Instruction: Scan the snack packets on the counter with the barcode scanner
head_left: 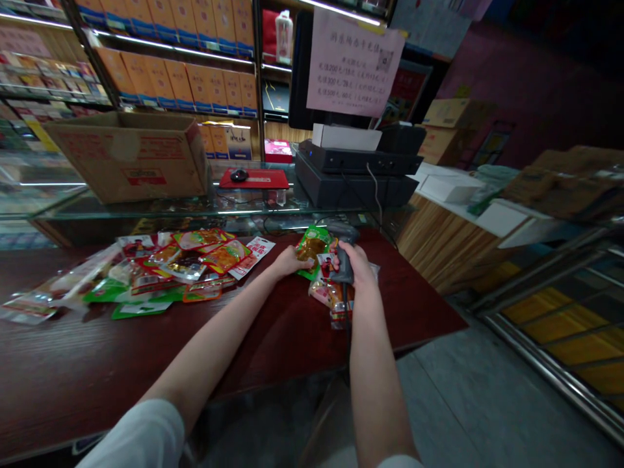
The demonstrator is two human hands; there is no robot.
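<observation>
While right hand (355, 265) grips a barcode scanner (344, 268), left hand (291, 262) on a green snack packet (312, 250) (food visible inside)

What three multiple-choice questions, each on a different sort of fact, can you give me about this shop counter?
1. Where is the cardboard box?
A on the floor
B on the glass counter top
C on a shelf

2. What colour is the mouse pad?
A red
B blue
C white

3. How is the right hand?
A open and empty
B resting on the glass
C gripping a corded barcode scanner

Answers: 1 B, the box sits on the glass. 2 A, red shows around the black mouse. 3 C, the fingers wrap the scanner's handle.
</observation>
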